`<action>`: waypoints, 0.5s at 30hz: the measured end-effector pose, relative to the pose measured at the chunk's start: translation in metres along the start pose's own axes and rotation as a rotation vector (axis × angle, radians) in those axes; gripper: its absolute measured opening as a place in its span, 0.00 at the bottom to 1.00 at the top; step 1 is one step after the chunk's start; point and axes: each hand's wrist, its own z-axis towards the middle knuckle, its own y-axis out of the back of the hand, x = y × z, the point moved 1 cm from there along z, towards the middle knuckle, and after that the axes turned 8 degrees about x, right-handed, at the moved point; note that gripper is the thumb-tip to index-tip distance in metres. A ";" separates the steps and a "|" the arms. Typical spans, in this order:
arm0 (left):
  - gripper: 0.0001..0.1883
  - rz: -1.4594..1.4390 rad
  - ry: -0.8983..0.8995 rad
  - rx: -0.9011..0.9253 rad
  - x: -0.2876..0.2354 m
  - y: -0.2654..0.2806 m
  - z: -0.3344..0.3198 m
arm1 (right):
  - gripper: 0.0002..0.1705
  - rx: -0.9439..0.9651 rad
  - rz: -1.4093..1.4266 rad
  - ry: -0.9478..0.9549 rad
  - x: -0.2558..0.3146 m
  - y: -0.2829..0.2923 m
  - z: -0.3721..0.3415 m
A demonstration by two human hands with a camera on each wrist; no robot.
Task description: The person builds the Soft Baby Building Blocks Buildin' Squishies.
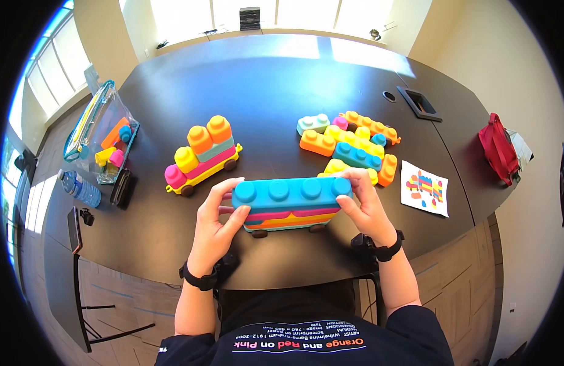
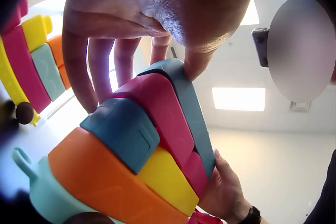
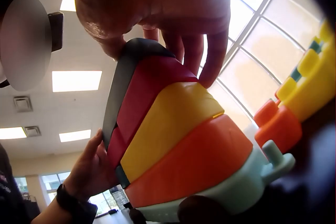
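A long blue block [image 1: 292,194] with four studs tops a wheeled stack near the table's front edge. My left hand [image 1: 216,221] grips the blue block's left end, and my right hand [image 1: 368,210] grips its right end, thumbs on the near side. Beneath it, the left wrist view shows pink blocks [image 2: 160,109], a small blue block [image 2: 123,129], a yellow block [image 2: 169,179] and an orange block [image 2: 105,174] on a pale teal wheeled base [image 2: 50,195]. In the right wrist view a yellow block [image 3: 168,121] lies over the orange block [image 3: 194,161].
A second wheeled stack [image 1: 202,160] stands at left. Loose blocks [image 1: 357,155] lie beyond my right hand, beside a picture sheet [image 1: 424,189]. A clear bag [image 1: 96,137], a water bottle [image 1: 80,188] and a dark case [image 1: 121,188] are far left; a red bag [image 1: 496,149] is far right.
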 end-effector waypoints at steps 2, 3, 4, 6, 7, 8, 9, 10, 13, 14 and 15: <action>0.25 0.004 -0.002 0.002 0.000 0.000 0.000 | 0.23 -0.003 0.011 -0.006 -0.002 -0.001 -0.001; 0.24 0.007 -0.004 0.002 -0.001 0.000 0.000 | 0.23 -0.004 0.017 -0.001 -0.003 -0.001 -0.001; 0.24 0.007 -0.004 0.002 0.000 0.000 0.000 | 0.23 -0.004 0.023 0.004 -0.004 -0.001 -0.001; 0.25 0.021 -0.006 -0.002 0.001 0.000 -0.001 | 0.23 0.007 0.027 0.001 -0.004 -0.001 -0.001; 0.25 0.021 -0.007 -0.003 0.001 0.000 -0.002 | 0.23 0.016 0.032 -0.002 -0.005 -0.001 -0.001; 0.26 0.009 0.001 0.001 0.000 -0.001 -0.002 | 0.23 0.016 0.032 0.000 -0.005 0.000 -0.001; 0.26 -0.003 0.008 0.005 -0.001 -0.001 -0.002 | 0.23 0.043 0.087 -0.034 -0.005 0.003 -0.001; 0.26 -0.002 0.006 0.003 -0.001 -0.001 -0.002 | 0.23 0.070 0.143 -0.069 -0.005 0.005 0.000; 0.27 0.029 -0.021 -0.023 -0.005 0.001 0.002 | 0.24 0.121 -0.046 0.025 0.010 0.026 0.011; 0.26 -0.018 -0.060 -0.044 -0.007 0.001 0.004 | 0.24 0.028 0.020 0.072 0.011 0.030 0.015; 0.25 -0.068 -0.097 -0.064 -0.010 0.001 0.007 | 0.24 0.027 0.021 0.073 0.013 0.038 0.019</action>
